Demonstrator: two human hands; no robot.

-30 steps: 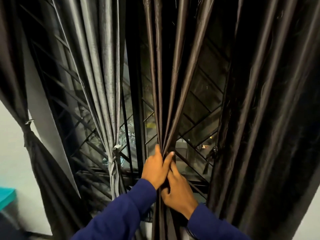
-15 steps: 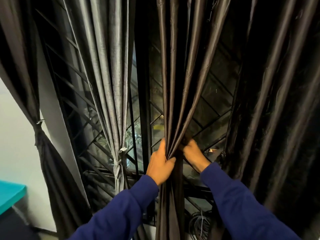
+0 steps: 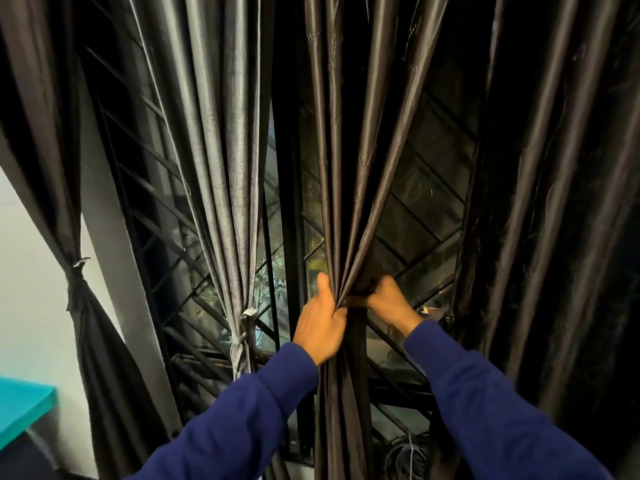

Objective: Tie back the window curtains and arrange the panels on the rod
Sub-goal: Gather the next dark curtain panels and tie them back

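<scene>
Both hands, left hand point(image 3: 320, 325) and right hand point(image 3: 389, 301), are clamped around a glossy, pleated dark satin curtain panel point(image 3: 349, 174) bunched at frame centre, before a diamond-patterned window grille point(image 3: 429, 209).

A dark window point(image 3: 433, 188) with a black diagonal metal grille point(image 3: 162, 216) fills the far side. At left, a pale wall point(image 3: 31, 306) and a teal tabletop point(image 3: 20, 407).
</scene>
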